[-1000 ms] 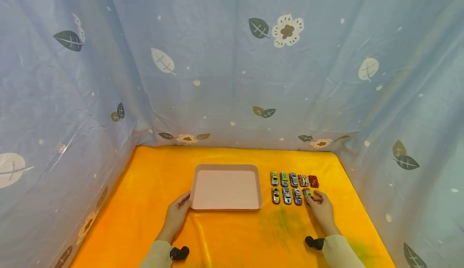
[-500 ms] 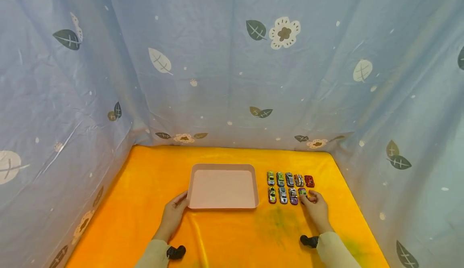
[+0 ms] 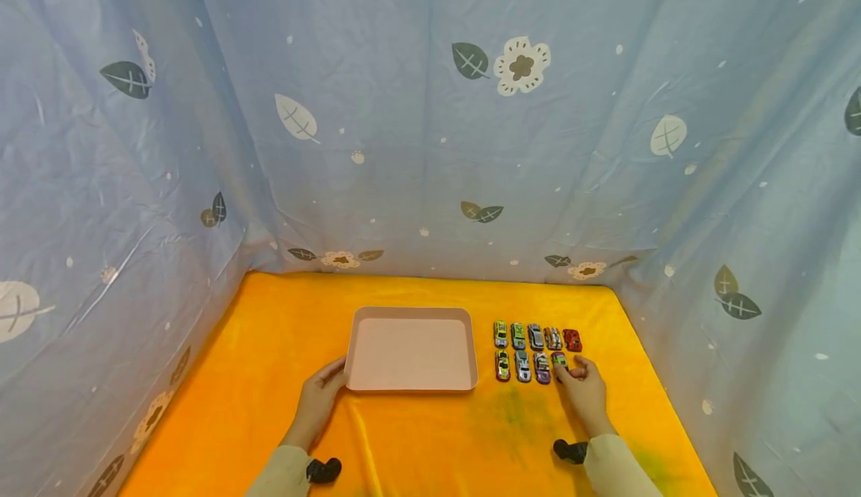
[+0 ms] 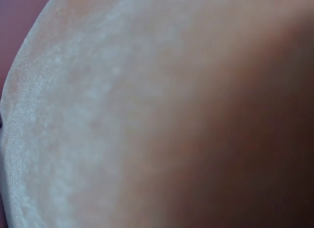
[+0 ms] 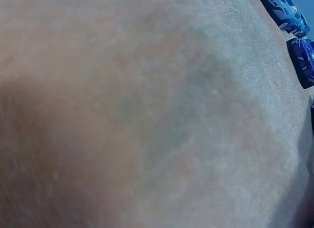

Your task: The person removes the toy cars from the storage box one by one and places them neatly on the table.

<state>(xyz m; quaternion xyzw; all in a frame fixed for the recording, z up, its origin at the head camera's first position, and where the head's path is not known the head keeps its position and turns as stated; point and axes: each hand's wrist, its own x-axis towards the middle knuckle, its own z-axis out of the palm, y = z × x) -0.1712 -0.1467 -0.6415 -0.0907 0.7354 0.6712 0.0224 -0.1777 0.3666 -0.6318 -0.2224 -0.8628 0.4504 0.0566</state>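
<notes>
In the head view my left hand (image 3: pixel 319 398) rests against the left side of a shallow pink tray (image 3: pixel 412 388), its fingers touching the outer wall near the front corner. At the right, my right hand (image 3: pixel 587 394) pinches a green and purple toy car (image 3: pixel 559 359) between thumb and fingers, at the right end of the front row. Beside it in that row stands a purple and white toy car (image 3: pixel 542 368). A red toy car (image 3: pixel 572 340) ends the back row. Skin fills most of both wrist views, hiding the fingers there.
More toy cars stand in two rows right of the tray, among them a yellow one (image 3: pixel 502 365) and a silver-blue one (image 3: pixel 522 366). The yellow-orange cloth (image 3: pixel 430 445) covers the table. Blue patterned curtains (image 3: pixel 403 146) enclose it at the back and sides.
The head view has shifted slightly, so the scene sits a little further left. Both hands keep their places at the tray and the green and purple toy car.
</notes>
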